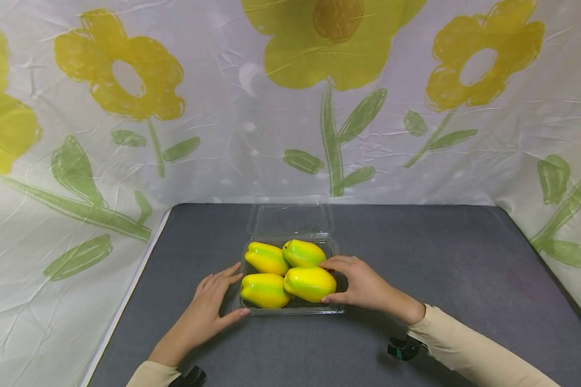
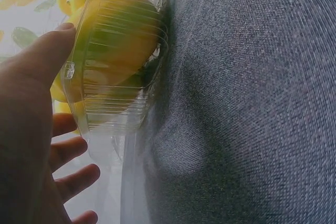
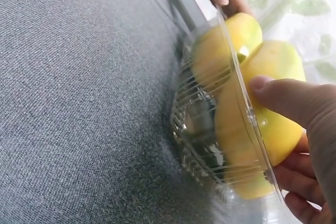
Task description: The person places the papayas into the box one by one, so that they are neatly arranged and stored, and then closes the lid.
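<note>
Several yellow-green papayas lie in two rows inside a clear plastic clamshell box [image 1: 302,310]. My right hand [image 1: 363,282] grips the right end of the front right papaya [image 1: 310,284], thumb at its near side and fingers round the far side. In the right wrist view the thumb [image 3: 283,95] presses on that papaya [image 3: 278,124]. My left hand [image 1: 205,312] is at the box's left side with fingers spread, the thumb tip by the front left corner. The left wrist view has the left thumb [image 2: 50,51] at the rim, near the front left papaya [image 2: 123,35].
The box's transparent lid [image 1: 290,217] is folded back behind it. Box and lid lie on a grey cloth-covered table [image 1: 436,258]. A white curtain [image 1: 227,107] with yellow flowers hangs along the table's back and sides.
</note>
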A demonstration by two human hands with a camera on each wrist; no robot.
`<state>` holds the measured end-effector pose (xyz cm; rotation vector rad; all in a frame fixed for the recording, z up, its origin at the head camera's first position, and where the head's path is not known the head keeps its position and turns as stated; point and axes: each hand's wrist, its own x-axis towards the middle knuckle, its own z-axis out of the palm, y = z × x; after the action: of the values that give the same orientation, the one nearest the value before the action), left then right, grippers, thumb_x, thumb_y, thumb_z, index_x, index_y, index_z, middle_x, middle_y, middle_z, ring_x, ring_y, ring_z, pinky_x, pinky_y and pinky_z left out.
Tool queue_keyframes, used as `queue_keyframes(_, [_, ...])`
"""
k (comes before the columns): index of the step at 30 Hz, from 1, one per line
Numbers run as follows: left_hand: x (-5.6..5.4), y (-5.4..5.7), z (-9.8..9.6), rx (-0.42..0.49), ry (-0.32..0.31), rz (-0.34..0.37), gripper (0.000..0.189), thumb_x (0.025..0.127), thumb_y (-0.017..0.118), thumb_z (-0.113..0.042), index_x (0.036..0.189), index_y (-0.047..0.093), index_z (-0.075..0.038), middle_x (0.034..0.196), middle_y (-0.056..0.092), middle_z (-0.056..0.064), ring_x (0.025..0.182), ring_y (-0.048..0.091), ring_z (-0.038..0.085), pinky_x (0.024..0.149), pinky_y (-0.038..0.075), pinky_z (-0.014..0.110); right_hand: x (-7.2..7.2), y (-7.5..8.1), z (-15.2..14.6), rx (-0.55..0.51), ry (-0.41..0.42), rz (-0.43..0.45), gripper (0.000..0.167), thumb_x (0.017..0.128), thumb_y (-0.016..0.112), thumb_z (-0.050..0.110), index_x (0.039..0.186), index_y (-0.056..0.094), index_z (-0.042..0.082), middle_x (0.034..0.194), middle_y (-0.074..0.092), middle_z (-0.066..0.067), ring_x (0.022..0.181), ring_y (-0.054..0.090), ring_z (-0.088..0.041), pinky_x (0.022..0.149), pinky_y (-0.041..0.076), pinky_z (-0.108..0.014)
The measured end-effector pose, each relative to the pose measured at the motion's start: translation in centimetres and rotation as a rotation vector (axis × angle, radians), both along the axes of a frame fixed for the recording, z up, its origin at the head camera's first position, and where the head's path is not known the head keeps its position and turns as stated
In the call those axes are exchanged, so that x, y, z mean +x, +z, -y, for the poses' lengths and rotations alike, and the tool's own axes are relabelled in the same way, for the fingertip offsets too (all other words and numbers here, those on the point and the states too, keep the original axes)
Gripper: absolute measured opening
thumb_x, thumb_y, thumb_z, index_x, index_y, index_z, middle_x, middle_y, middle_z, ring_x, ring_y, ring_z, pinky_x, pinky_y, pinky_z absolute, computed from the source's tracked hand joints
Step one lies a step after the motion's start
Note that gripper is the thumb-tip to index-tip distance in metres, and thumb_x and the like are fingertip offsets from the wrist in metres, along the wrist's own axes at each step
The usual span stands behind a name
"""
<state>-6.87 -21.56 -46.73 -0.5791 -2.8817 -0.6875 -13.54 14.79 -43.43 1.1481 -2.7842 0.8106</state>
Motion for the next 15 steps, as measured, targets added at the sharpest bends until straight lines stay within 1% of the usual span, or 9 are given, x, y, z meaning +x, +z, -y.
queue_keyframes(7, [-0.07, -0.07, 0.09, 0.005, -0.008, 0.003, 0.077, 0.085, 0.071, -0.055, 0.145, 0.047, -0.013, 0.161, 0.035, 0.003, 0.143, 0.039, 0.030, 0.112, 0.024, 0.063, 0.03, -0.12, 0.23, 0.014, 0.012, -0.023, 0.068, 0.071, 0.087, 0.043, 0.128, 0.065, 0.013, 0.125, 0.068, -0.002, 0.116, 0.063, -0.021, 0.095, 0.048, -0.046])
queue_keyframes(15, [-0.08, -0.13, 0.12, 0.008, -0.013, -0.003, 0.077, 0.085, 0.070, -0.056, 0.144, 0.047, -0.013, 0.161, 0.035, 0.004, 0.142, 0.040, 0.031, 0.111, 0.025, 0.063, 0.06, -0.27, 0.38, 0.016, 0.013, -0.021, 0.071, 0.071, 0.087, 0.045, 0.129, 0.064, 0.013, 0.126, 0.068, -0.003, 0.116, 0.063, -0.022, 0.094, 0.046, -0.044])
